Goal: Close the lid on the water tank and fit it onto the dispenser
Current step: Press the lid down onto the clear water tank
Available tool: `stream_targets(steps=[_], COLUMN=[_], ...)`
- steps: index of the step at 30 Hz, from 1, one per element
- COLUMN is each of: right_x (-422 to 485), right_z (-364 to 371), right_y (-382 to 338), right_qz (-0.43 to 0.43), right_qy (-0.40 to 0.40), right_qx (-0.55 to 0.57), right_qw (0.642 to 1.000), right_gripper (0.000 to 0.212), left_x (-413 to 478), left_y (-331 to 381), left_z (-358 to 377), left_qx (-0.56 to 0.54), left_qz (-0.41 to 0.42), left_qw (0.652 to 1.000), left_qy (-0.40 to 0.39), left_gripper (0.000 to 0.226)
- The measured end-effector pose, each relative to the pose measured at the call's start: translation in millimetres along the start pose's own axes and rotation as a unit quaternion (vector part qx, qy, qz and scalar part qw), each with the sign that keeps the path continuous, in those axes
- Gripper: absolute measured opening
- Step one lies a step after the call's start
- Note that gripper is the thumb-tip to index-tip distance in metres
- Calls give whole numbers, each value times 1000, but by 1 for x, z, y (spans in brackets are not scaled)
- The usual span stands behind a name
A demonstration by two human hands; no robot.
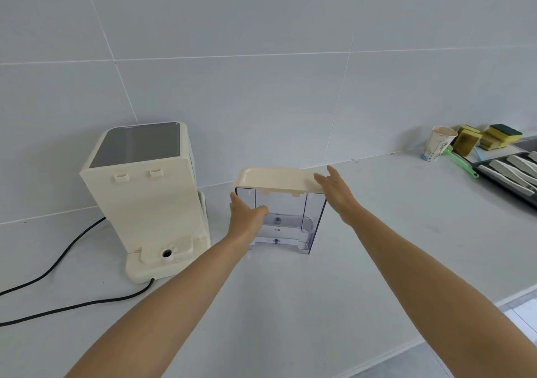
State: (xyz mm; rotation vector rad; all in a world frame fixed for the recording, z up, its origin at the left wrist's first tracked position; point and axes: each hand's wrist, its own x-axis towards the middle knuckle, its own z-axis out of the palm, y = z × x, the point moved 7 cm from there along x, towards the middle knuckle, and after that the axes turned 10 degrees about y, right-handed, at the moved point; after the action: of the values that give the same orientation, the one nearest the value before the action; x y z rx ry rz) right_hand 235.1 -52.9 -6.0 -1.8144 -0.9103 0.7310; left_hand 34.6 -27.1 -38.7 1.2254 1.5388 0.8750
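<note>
A clear plastic water tank (290, 220) stands upright on the white counter, with a cream lid (276, 178) lying flat on its top. My left hand (245, 218) is pressed against the tank's left side, thumb on its front face. My right hand (338, 187) hovers at the lid's right end with fingers spread, touching or just above the lid edge. The cream dispenser (145, 191) stands to the left, its back towards me, with an empty base and a round port (167, 253) at the bottom.
A black power cord (58, 261) runs from the dispenser across the counter to the left. At the far right stand a paper cup (437, 146), yellow-green sponges (491, 139), a green brush and a dark dish rack (511, 174). The counter edge runs along the lower right.
</note>
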Motion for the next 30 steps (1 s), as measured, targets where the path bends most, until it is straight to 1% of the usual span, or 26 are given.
stream_targets(steps=[3,6,9,14,17,18,20,23,25,28,30], right_x=[7,12,14,15,10,8,2,-10,-19,-30,-35], right_z=[1,2,2,-2,-4,-5,-6,-3,1,8,13], right_y=[-1,-4,-5,1,4,4,4,3,2,-1,-3], right_qz=[7,0,-10,5,20,21,21,27,26,10,3], right_qy=[-11,-15,-25,-23,-35,-37,-40,-60,-77,-82,-77], right_qx=[-3,-25,-45,-51,-45,-44,-41,-37,-50,-88,-110], right_qw=[1000,1000,999,998,998,998,998,997,995,993,991], right_gripper=[59,52,36,35,25,25,32,37,37,36,36], left_x=[-4,-4,-3,5,10,12,17,27,33,39,40], left_y=[3,6,9,13,17,18,21,23,26,30,36], left_z=[5,7,9,7,6,6,7,10,10,15,19], left_qx=[-6,-29,-63,-83,-86,-90,-97,-105,-102,-78,-63], left_qz=[-17,-29,-37,-49,-55,-57,-63,-71,-64,-47,-34], left_qw=[1000,999,997,995,995,994,993,992,993,994,994], left_qy=[-22,-32,-33,-14,2,7,13,7,-7,-51,-84], left_gripper=[89,91,88,85,76,72,68,76,75,67,49])
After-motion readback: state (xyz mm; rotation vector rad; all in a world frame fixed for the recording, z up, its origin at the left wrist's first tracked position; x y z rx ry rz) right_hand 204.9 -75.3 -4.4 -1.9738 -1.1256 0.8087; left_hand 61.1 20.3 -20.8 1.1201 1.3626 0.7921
